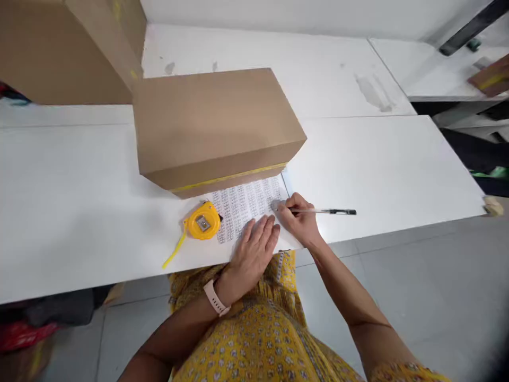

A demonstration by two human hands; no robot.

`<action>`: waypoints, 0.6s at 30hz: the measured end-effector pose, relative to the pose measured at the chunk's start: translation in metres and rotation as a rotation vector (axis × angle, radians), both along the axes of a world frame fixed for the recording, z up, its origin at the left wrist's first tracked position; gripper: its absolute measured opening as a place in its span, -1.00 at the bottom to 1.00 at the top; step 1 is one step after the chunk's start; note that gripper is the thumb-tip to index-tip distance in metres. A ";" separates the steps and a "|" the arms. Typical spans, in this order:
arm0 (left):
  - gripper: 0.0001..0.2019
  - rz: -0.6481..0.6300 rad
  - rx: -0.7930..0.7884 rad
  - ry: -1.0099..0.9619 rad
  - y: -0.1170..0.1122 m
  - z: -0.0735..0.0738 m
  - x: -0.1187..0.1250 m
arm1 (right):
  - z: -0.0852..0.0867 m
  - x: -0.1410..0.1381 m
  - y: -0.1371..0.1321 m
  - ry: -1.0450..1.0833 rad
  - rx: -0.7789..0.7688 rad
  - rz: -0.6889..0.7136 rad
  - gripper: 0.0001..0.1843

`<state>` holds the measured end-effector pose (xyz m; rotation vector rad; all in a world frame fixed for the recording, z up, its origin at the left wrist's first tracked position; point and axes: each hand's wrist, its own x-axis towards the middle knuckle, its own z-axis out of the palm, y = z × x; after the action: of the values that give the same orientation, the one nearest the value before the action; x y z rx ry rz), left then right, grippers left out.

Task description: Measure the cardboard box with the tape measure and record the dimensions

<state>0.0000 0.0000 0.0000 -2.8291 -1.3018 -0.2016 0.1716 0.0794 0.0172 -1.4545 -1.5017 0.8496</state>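
A sheet of paper (248, 204) covered in columns of small writing lies on the white table, its far part under a brown cardboard box (218, 116). My right hand (298, 220) grips a clear pen with a black cap end (324, 211), its tip low over the right part of the sheet; whether it touches is hidden by my fingers. Flat on the near edge of the paper rests my left hand (256, 246), fingers stretched out and holding nothing. Left of the sheet is a yellow tape measure (203, 220) with a yellow wrist strap.
A larger cardboard box (79, 53) stands at the back left, touching or close to the smaller one. The white table (79, 212) ends just in front of my body. At the far right are another box (491, 77) and a dark bar (473, 26).
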 end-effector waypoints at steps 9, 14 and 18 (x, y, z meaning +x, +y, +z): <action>-0.41 0.011 -0.038 -0.027 0.000 -0.001 0.001 | -0.006 0.003 -0.001 0.007 -0.029 -0.009 -0.69; -0.41 0.008 -0.022 -0.036 0.001 0.000 0.001 | -0.006 0.003 -0.001 0.001 -0.033 0.000 -0.69; -0.41 0.009 -0.018 -0.037 0.001 0.001 0.001 | -0.005 0.003 -0.002 0.010 -0.038 -0.035 -0.69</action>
<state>0.0012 0.0011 0.0010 -2.8474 -1.3296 -0.2452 0.1747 0.0773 0.0119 -1.4980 -1.4557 0.8664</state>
